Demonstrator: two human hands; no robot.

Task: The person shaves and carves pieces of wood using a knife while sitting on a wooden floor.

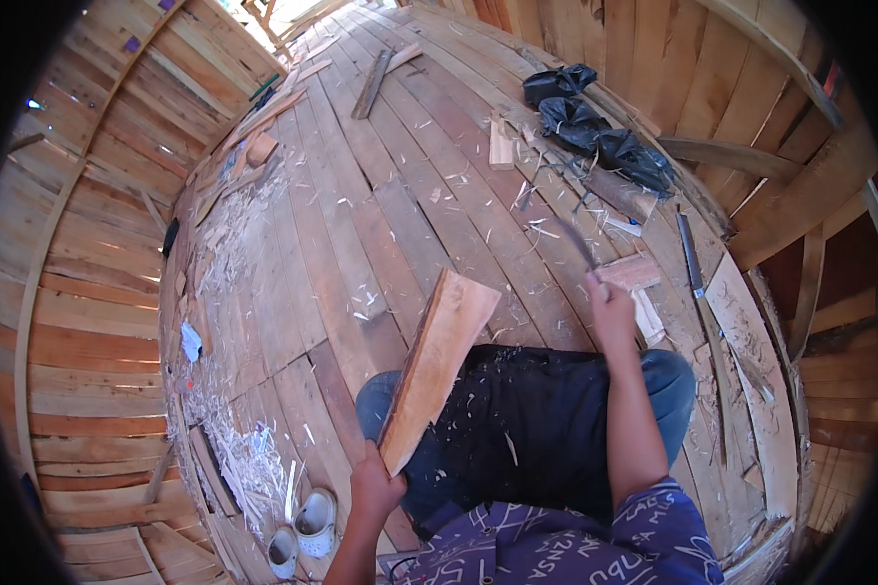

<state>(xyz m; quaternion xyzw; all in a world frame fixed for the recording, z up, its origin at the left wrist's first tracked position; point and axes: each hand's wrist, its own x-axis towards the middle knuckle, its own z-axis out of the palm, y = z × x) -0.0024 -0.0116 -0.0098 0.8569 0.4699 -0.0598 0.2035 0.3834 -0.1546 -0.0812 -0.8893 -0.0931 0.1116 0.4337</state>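
Note:
My left hand [375, 485] is closed round the lower end of a thick piece of wood [439, 361]. The wood tilts up and away over my left knee, with dark bark along its left edge and a pale cut face. My right hand [613, 310], out beyond my right knee, grips a knife [578, 241] by its handle. Its dark blade points away and to the left, smeared by motion and apart from the wood. A dark cloth [532, 419] with a few shavings on it covers my lap.
Shavings [249, 458] heap on the plank floor [361, 224] at left, near pale clogs [314, 522]. Black plastic bags [595, 132] lie at far right. A long blade-like tool [691, 253] and a wide board [751, 361] lie along the right wall. Loose planks [371, 86] lie farther off.

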